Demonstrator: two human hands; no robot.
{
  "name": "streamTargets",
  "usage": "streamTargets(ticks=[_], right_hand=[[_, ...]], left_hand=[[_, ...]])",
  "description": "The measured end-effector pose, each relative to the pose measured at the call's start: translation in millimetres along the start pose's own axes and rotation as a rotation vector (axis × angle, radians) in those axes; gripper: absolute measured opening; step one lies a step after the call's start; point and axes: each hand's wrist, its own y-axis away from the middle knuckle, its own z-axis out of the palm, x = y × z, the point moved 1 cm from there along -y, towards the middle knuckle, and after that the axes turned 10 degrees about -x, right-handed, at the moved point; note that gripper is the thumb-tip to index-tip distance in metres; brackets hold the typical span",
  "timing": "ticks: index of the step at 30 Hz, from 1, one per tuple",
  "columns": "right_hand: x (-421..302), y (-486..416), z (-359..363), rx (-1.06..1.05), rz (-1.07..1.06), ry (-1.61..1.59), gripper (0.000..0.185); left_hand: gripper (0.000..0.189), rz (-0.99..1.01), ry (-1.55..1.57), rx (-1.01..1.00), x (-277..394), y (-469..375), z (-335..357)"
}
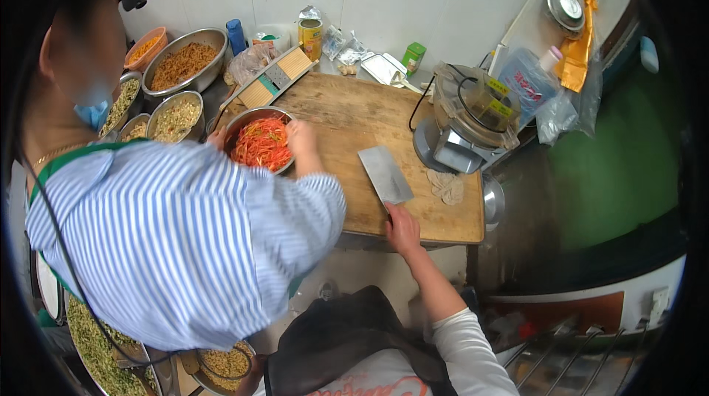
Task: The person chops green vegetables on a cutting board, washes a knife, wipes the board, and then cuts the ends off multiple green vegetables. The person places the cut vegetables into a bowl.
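Note:
My right hand [402, 230] grips the handle of a steel cleaver [386, 175], whose broad blade lies on a large wooden cutting board [354, 113]. My left hand [253, 373] is only partly seen, dark and low in the picture, beside a bowl of chopped yellowish food [224, 368]; its fingers cannot be made out. At the board's left side stands a steel bowl of red and orange shredded vegetables [260, 144]. A co-worker's two hands are at this bowl, one at its left rim, the other blurred at its right side. A crumpled cloth [445, 186] lies right of the cleaver.
The co-worker in a striped shirt [166, 218] stands close on my left. Steel bowls of chopped food [176, 117] and a mandoline slicer [270, 84] are behind. A food processor [471, 119] stands at the board's right. A large tray of chopped greens [99, 340] is lower left, metal bars [576, 357] lower right.

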Motion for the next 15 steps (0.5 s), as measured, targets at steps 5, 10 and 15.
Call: streamTargets(ticks=[5,10,15], right_hand=[[41,-85,5,0.034,-0.073,0.09,0.047],[77,-182,9,0.021,-0.085,0.091,0.047],[97,-265,12,-0.016,-0.019,0.105,0.042]], left_hand=[[0.02,0.026,0.134,-0.003,55,-8,10],[0.021,-0.01,0.242,0.033,106,3,44],[0.023,-0.02,0.27,0.06,147,17,76]])
